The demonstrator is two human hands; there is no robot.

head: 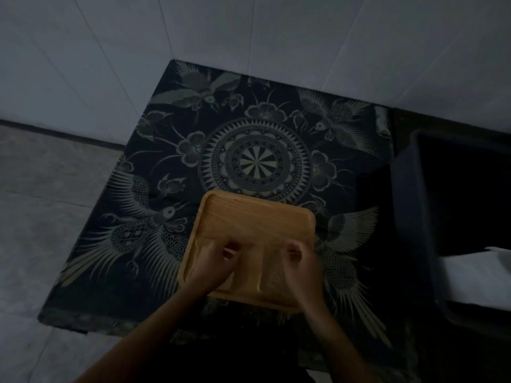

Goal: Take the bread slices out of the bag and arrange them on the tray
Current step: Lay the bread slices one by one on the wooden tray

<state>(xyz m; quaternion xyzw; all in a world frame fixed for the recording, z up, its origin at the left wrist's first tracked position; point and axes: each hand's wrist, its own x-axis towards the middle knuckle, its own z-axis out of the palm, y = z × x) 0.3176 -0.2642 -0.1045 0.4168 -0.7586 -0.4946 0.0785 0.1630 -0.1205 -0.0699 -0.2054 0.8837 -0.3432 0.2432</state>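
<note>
The scene is dim. A square wooden tray [254,217] with rounded corners lies on a dark cloth with a bird and mandala pattern [260,161]. Both hands hover over the near half of the tray. My left hand [213,264] and my right hand [301,269] each pinch one side of a clear, blurred bread bag [272,272] that hangs between them. Pale bread shows faintly through the plastic. The tray's far half is bare wood.
A dark box-like container [442,189] stands just right of the cloth, with a white sheet [475,277] lying at its near side. Grey floor tiles [41,217] lie to the left. White tiled walls [249,29] meet in a corner behind the cloth.
</note>
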